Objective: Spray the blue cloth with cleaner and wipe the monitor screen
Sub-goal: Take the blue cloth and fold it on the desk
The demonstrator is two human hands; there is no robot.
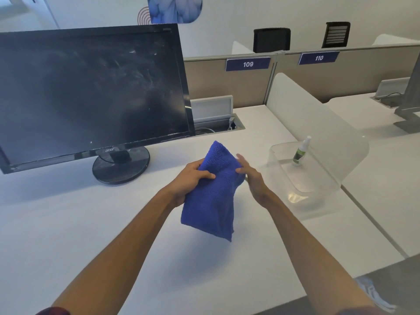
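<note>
Aloft, left hand [189,178] grips blue cloth [212,196]; right hand [251,178] flat.

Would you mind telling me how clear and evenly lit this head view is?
Head view: soft, even light; the blue cloth casts a faint shadow on the desk; wide-angle bending curves the monitor edges; the right hand looks slightly motion-blurred.

Left hand [191,178] grips the blue cloth [213,194] above the desk [91,223] — right hand [250,176] seemingly touching it.

blue cloth [212,196]: fuzzy terry | monitor screen [91,87]: glossy, smeared | tray [302,189]: clear plastic
</note>
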